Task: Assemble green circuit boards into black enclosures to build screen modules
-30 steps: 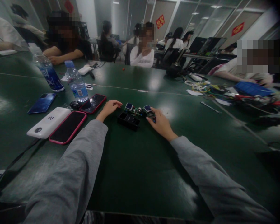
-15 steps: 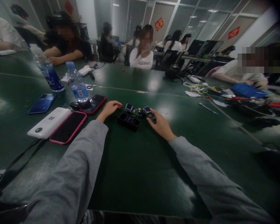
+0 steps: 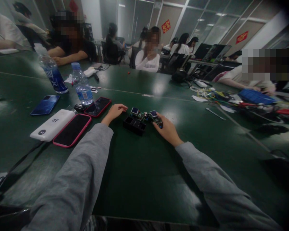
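My right hand grips a small circuit board with a screen by its right side, thumb at the near edge. To its left lies a second circuit board, with a small screen at its left end; whether the two boards touch, I cannot tell. A black plastic case sits just in front of them. My left hand rests on the table left of the boards, fingers loosely extended and holding nothing.
Left of my hands lie a red-edged phone, another phone, a white power bank and a blue phone. Two bottles stand behind them. Tangled cables and a blue tray are at the right. Several people sit around.
The whole view has shifted slightly, moving things a little to the right. Both hands keep their places relative to the boards and the case.
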The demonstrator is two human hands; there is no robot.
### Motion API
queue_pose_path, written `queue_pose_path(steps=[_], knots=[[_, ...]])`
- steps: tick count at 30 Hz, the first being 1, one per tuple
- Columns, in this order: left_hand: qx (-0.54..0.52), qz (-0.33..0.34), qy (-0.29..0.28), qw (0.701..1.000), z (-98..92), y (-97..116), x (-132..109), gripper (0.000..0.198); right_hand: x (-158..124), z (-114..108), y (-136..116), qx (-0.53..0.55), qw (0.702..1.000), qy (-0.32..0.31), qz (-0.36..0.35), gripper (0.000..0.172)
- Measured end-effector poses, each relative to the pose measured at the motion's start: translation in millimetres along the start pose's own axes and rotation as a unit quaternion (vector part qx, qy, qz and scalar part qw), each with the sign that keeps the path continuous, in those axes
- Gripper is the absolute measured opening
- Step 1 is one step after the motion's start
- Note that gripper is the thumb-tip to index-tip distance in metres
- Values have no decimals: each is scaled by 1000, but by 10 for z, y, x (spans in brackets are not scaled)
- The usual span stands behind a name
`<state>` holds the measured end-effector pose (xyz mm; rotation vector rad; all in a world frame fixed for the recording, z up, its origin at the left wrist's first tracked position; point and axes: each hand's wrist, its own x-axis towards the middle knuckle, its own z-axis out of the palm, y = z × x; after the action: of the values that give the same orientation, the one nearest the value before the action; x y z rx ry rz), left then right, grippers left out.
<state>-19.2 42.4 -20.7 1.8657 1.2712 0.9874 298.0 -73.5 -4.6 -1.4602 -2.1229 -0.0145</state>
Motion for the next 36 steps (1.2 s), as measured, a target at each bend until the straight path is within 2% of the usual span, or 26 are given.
queue_pose_path(steps=[12,15,22,25,28,32,36], knots=[[6,1,-6,1000,10,-78,35,29,1,-3,-5,-7,1000,9,-12,57],[3,3,-5,1000,8,-63,31,28,-1,-11,-7,-6,999,39,-5,56],[-5,6,-4,1000,1,7,2,30,11,-46,18,21,988,150,31,54],[5,-4,-4,1000,-10,37,-13,29,-54,-235,116,7,982,180,50,55],[18,-14,-2,1000,-17,54,-20,28,-244,-580,360,-42,968,227,97,58],[14,-11,-4,1000,-11,35,-14,28,-680,-1071,785,-125,928,299,186,64],[16,-6,-2,1000,-4,13,-9,28,-1169,-1406,1043,-140,909,313,238,65]])
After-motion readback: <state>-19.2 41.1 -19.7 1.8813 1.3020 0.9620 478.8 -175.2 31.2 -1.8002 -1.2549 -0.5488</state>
